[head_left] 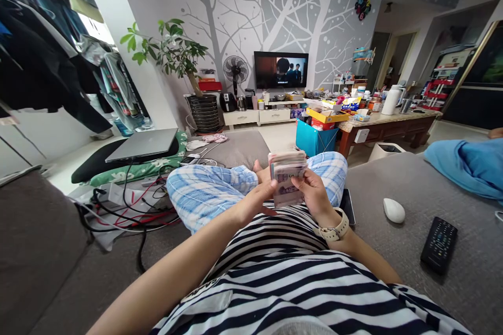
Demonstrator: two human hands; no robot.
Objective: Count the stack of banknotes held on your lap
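Note:
A thick stack of banknotes (287,180) stands upright in front of my belly, above my crossed legs in blue plaid trousers. My left hand (255,200) grips it along the left edge, thumb at the near face and the other fingers mostly hidden. On the right side, my right hand (315,196) is closed around the stack with its thumb pressed on the front note. A cream-strapped watch (334,227) is on my right wrist. The far side of the stack is hidden.
On the grey sofa to the right lie a white mouse (394,210), a black remote control (439,245) and a phone-like device (348,208) beside my leg. Leftward are tangled cables (129,212) and a closed laptop (143,145). A cluttered table (389,121) stands ahead right.

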